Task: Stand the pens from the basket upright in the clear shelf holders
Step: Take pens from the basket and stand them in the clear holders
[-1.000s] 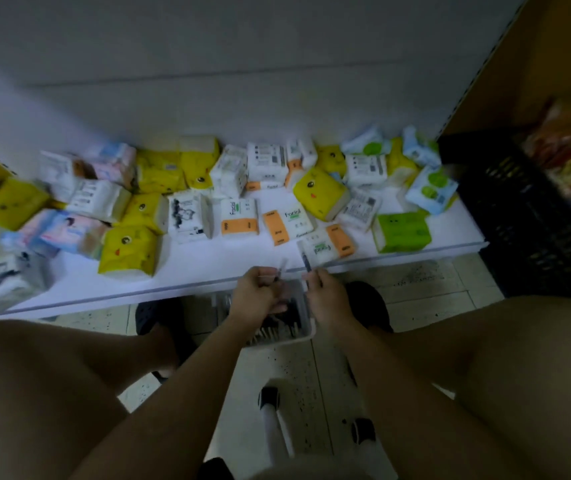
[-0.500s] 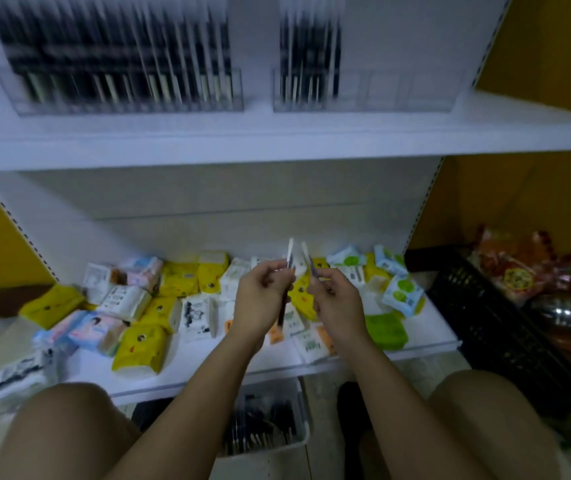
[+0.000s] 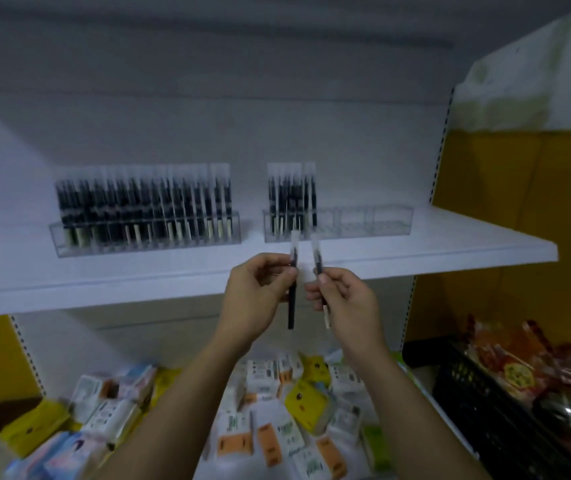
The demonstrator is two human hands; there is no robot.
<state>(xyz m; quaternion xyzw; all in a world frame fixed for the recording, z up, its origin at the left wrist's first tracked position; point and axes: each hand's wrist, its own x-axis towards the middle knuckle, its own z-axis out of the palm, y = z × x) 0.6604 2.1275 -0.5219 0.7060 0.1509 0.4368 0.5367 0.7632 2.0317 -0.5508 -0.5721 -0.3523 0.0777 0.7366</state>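
Head camera, and both hands are up in front of the white shelf (image 3: 104, 282), a pen in each. The left hand (image 3: 254, 299) has its grip closed round a black pen (image 3: 291, 315), thumb and curled fingers pinching it near the middle, clear cap pointing up, barrel hanging straight down below the fist. The right hand (image 3: 348, 301) pinches a second pen (image 3: 316, 252) the same way. This one leans a touch, with its cap tipped towards the other and its pale end poking out under the palm. The two pens are close side by side, near each other but apart. Both caps reach up across the front edge of the shelf, just before the left end of the right-hand clear holder (image 3: 376, 223).

That right holder sits on the shelf with a small batch of pens (image 3: 291, 195) standing upright in its left-end section. To its left, a little apart, the longer clear holder (image 3: 145, 242) is packed along its length with upright black pens (image 3: 138, 202), caps up. There's motion blur on those rows, so individual pens are hard to pick out.

Below the shelf, tissue packs (image 3: 308, 382) lie in a jumble, yellow, white and orange, partly behind the forearms. Off to the right stands a black crate (image 3: 478, 403) holding red snack packets (image 3: 512, 362).
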